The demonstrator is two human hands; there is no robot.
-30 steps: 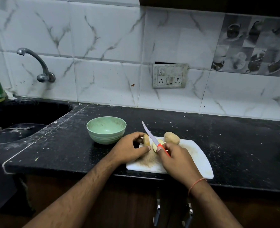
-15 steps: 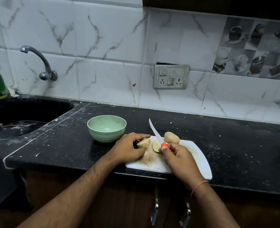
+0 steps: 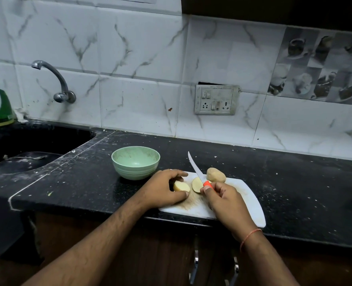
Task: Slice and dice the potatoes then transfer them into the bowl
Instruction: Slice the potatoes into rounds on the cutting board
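- head view is showing the left hand pinching a potato half on the white cutting board, just right of the green bowl, cut face tilted towards the camera.
- right hand is gripping the knife by its orange handle, blade pointing up and away, beside a second half; a whole potato is lying behind.
- halves are looking firm, light, probably slippery when wet; holding by the skin side seems safest.
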